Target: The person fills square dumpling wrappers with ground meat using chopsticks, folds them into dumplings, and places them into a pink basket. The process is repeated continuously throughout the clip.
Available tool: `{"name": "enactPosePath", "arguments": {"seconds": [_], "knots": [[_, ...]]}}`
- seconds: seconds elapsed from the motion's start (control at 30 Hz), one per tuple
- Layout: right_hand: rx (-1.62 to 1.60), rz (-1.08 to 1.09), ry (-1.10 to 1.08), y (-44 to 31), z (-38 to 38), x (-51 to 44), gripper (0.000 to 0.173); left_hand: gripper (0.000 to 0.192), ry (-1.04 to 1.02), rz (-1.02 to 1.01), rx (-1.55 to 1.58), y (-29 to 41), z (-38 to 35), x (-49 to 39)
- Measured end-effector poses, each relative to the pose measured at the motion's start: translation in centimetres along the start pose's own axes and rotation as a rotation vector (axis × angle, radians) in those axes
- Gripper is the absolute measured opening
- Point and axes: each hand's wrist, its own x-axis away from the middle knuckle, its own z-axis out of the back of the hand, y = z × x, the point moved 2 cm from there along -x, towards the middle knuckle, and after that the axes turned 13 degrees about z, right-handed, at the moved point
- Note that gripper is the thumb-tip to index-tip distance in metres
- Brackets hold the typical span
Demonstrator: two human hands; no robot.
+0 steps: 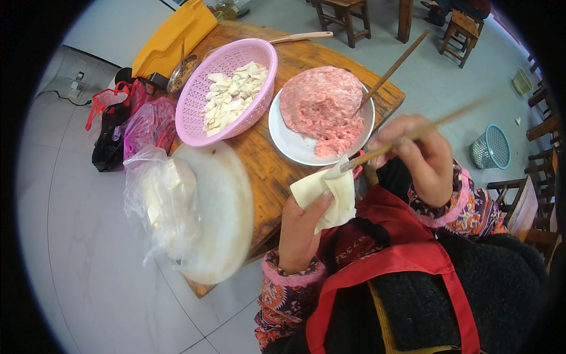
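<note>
My left hand (305, 221) holds several thin dough wrappers (340, 201), its thumb pressed on top of them. A chopstick (398, 139) is in my right hand (420, 155), and its tip touches the upper edge of a wrapper. Beyond my hands, a white bowl (289, 146) holds a large mound of raw minced meat (323, 97), with another chopstick (395, 68) stuck in it. A pink plastic colander (190, 101) to the left contains many folded dumplings (234, 93). More wrappers lie inside a clear plastic bag (170, 199) on a round pale board (230, 212).
The wooden table (274, 194) carries a yellow plastic bin (172, 35), a metal bowl (182, 73) and a light handle (300, 37) behind the colander. Plastic bags (152, 124) cluster at the left. Wooden stools (462, 33), a blue basket (490, 148) and a seated person (464, 6) are beyond.
</note>
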Motion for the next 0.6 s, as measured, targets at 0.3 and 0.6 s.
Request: {"name": "enactPosePath", "arguments": {"seconds": [0.3, 0.6], "knots": [[0.302, 0.537, -0.53, -1.5, -2.3, -0.2, 0.017, 0.047, -0.06, -0.09, 0.141, 1.2, 0.5, 0.0], [0.256, 0.488, -0.518, -1.1, -3.1, -0.3, 0.021, 0.054, -0.122, -0.174, 0.093, 1.6, 0.1, 1.2]]}}
